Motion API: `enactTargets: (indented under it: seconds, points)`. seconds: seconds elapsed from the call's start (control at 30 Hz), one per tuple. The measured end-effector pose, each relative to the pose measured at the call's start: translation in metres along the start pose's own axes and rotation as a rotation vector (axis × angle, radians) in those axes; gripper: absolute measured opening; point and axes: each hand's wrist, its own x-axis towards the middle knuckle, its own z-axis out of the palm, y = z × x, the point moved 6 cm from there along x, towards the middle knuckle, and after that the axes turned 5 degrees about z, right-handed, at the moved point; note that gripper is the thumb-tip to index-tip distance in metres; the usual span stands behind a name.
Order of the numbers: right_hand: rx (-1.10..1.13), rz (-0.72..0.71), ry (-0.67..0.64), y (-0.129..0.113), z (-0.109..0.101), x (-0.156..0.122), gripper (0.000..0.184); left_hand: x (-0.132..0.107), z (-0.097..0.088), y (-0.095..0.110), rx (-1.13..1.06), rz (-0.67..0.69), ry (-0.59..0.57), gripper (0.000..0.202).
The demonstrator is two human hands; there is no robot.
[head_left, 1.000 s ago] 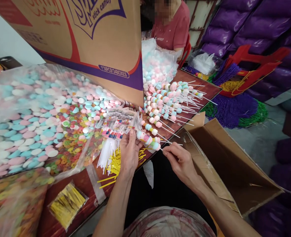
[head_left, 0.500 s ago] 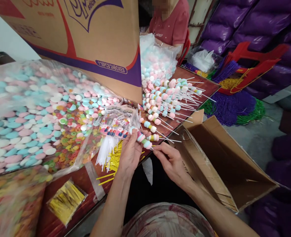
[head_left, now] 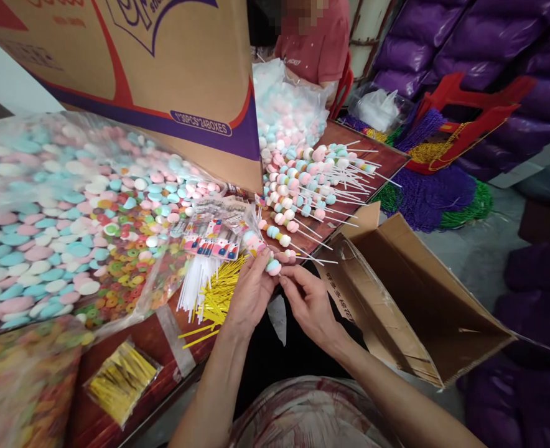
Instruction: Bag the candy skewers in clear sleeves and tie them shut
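Note:
My left hand is closed on a clear printed wrapper with a candy skewer going into it. My right hand pinches the skewer's white stick just below the last pastel candy, and the two hands nearly touch. Under them lie loose white sticks and gold twist ties on the red-brown table.
A big bag of pastel candy discs and ring candies fills the left. Finished skewers are piled behind, beside a large printed carton. An open cardboard box stands right. Another person in a red shirt sits at the far end.
My right hand has slid left along the stick toward my left hand, pushing the skewer further into the wrapper. The view has shifted slightly.

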Motion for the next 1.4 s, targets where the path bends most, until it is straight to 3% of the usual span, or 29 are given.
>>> enactTargets:
  seconds: [0.27,0.37,0.5,0.63,0.73,0.83,1.0,1.1,1.17,1.27,1.4]
  points:
    - [-0.347,-0.412,0.086,-0.021,-0.001,-0.004,0.021,-0.003,0.002,0.004,-0.02,-0.08,-0.039,0.019]
    - [-0.331,-0.392,0.078,-0.022,-0.007,-0.003,0.018,-0.001,-0.002,0.016,0.083,-0.105,-0.066,0.037]
    - [-0.304,-0.349,0.036,-0.02,-0.015,-0.001,0.013,0.011,-0.014,0.042,0.086,0.074,0.096,0.05]
    - [-0.308,-0.361,-0.067,-0.017,-0.014,-0.001,0.015,0.022,-0.013,0.046,-0.015,0.112,0.137,0.029]
    - [-0.348,-0.336,-0.123,-0.018,-0.011,-0.003,0.018,0.025,-0.017,0.044,-0.054,0.162,0.229,0.015]
    - [-0.208,-0.126,-0.157,-0.015,-0.013,-0.002,0.02,0.024,-0.02,0.041,-0.107,0.205,0.284,0.017]
    - [0.52,0.489,-0.271,0.012,-0.005,0.0,0.022,0.023,-0.016,0.036,-0.169,0.226,0.203,0.023]
    - [0.728,0.662,-0.321,0.023,0.001,0.0,0.021,0.022,-0.016,0.032,-0.123,0.202,0.164,0.025]
    - [0.759,0.697,-0.323,0.026,0.003,0.0,0.021,0.021,-0.018,0.03,-0.075,0.166,0.162,0.025]
    - [0.649,0.608,-0.245,0.024,0.0,0.001,0.021,0.019,-0.02,0.028,-0.027,0.1,0.153,0.023]
    - [0.186,0.253,-0.141,0.007,-0.008,0.002,0.02,0.018,-0.019,0.027,0.0,0.047,0.148,0.02]
